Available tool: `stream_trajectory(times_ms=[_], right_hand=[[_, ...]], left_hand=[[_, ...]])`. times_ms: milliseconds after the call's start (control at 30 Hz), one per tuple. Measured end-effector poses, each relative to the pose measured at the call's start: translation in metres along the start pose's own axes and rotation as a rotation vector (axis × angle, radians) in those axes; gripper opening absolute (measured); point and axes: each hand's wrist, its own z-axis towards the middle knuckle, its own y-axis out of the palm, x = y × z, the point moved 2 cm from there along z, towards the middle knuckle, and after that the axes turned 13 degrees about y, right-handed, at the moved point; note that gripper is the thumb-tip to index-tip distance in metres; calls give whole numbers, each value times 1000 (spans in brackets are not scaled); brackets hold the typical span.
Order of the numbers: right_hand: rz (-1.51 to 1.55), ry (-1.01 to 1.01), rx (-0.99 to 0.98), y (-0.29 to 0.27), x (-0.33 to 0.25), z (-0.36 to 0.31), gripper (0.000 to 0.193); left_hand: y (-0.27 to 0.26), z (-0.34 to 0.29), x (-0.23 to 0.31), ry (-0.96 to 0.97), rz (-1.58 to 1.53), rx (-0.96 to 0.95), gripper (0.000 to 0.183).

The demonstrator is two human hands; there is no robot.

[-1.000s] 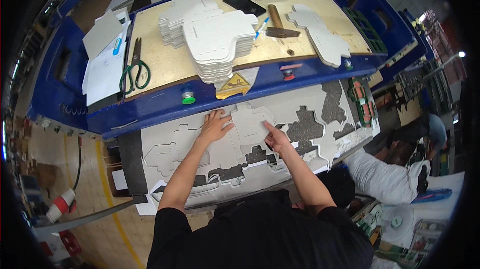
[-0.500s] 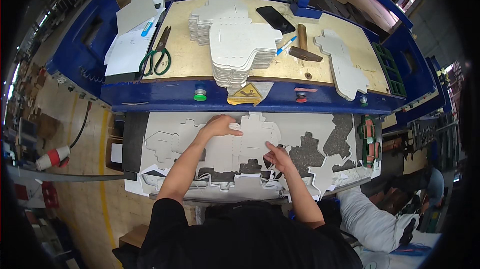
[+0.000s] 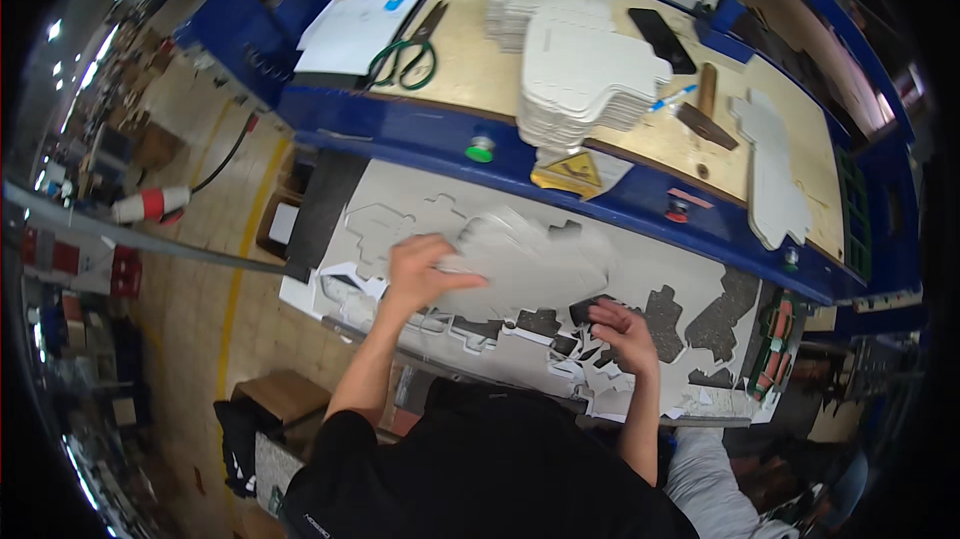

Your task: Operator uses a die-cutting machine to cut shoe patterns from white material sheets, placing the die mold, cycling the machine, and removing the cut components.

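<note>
A grey cardboard blank [image 3: 535,269], die-cut with tabs and smeared by motion, is held above the cut sheet. My left hand [image 3: 418,271] grips its left edge, thumb over the top face. Just off its lower right corner is my right hand [image 3: 622,334], holding nothing, fingers partly spread. Beneath both hands lies the grey cardboard sheet [image 3: 655,257], with cut outlines at its left and openings showing a dark speckled surface. White scraps [image 3: 570,369] lie along its near side.
Beyond the blue press edge, a wooden board carries stacked blanks [image 3: 590,64], scissors [image 3: 405,61], a phone [image 3: 662,39], a hammer [image 3: 707,124] and a blue pen [image 3: 672,99]. More blanks [image 3: 775,174] lie right. Green [image 3: 480,149] and red [image 3: 678,207] buttons line the edge.
The blank has been lifted and tilted in my left hand. My right hand has moved away from its right edge. The whole view has turned, so the press appears slanted.
</note>
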Motion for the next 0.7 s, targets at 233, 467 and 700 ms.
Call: stream_trajectory(times_ms=[233,467,700], right_hand=[[-245,-136,-63,101,-79,42,41],[-588,5,54,240,-45,154,58],[-693,86,171,238,-37,182,64]], left_hand=[[10,-149,-91,-784,-643,663,61],[112,-177,-138,-1265,-1241,996,56],[95,-156,-98,-1425,-1135,794,38]])
